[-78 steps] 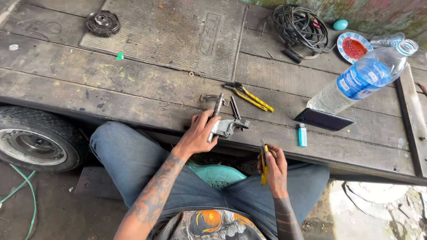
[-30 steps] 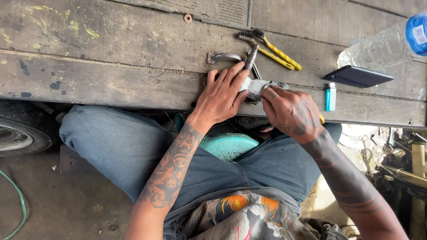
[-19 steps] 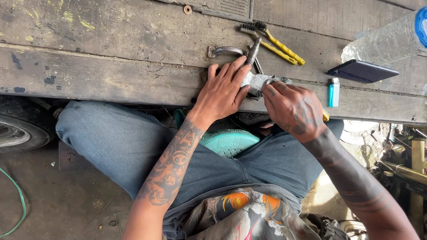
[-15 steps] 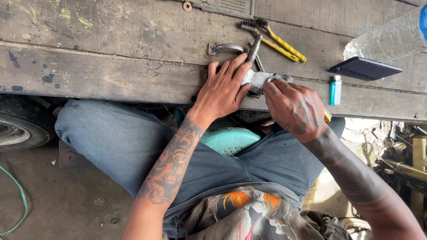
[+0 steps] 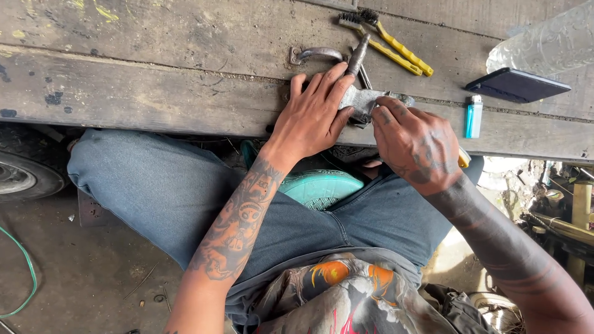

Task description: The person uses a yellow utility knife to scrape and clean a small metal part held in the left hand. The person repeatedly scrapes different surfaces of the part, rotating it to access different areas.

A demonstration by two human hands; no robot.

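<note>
While the left hand lies flat with fingers spread, pressing on a grey metal part at the near edge of the wooden bench, the right hand grips the part's other end and a yellow-handled tool. Beyond the part lie yellow-handled pliers; right of it, a blue lighter and a dark phone.

Plank bench, pliers, lighter, perhaps phone

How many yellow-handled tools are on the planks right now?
1 clearly: yellow-handled pliers at the top, beyond the metal part that the left hand and right hand press on. A yellow tip shows under the right hand; it may be another tool.
</note>
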